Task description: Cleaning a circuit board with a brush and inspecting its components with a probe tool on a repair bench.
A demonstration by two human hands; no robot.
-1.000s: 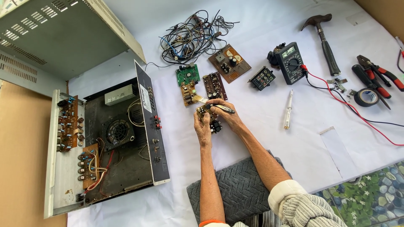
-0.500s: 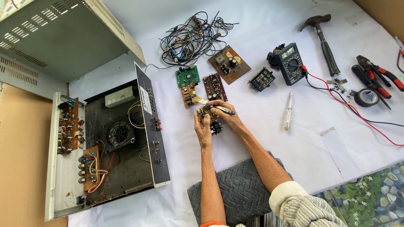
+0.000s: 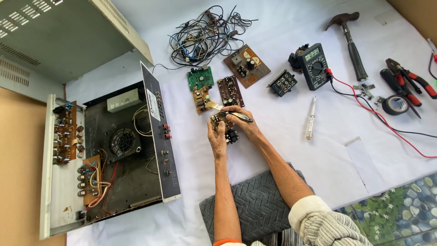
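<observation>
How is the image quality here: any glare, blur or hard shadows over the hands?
Head view: even daylight, sharp throughout; the white cloth is bright but not blown out; left hand and right hand on the small circuit board cast only soft shadows; slight wide-angle bending at the edges.

- A white sheet (image 3: 282, 159) is covering the floor and is taking up most of the view.
- Bright, even light is falling on the sheet, and the shadows are looking soft.
- Plain tan floor (image 3: 18, 173) is showing along the left edge.
- More tan floor (image 3: 416, 13) is peeking out at the top right corner.
- A mat with green leaves and round stones (image 3: 400, 209) is lying at the bottom right, partly under the sheet.
- A grey woven cushion (image 3: 259, 205) is sitting at the bottom middle.
</observation>
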